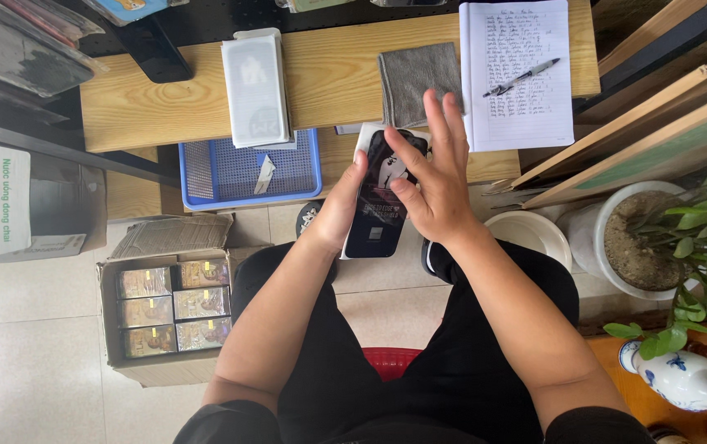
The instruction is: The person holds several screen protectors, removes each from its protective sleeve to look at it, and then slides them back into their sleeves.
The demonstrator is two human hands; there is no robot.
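holding one dark phone (pixel 380 210) in its closed grip, the left hand (pixel 343 205) sits below one grey cloth (pixel 416 80); the right hand (pixel 434 181) rests open-fingered on the phone.

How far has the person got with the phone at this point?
Laid out already: a grey cloth and a white flat box on the wooden desk, with a loose white tab in the blue tray. In hand: the left hand has a grip on a dark phone, while the right hand lies flat over its screen. Whether anything remains cannot be told.
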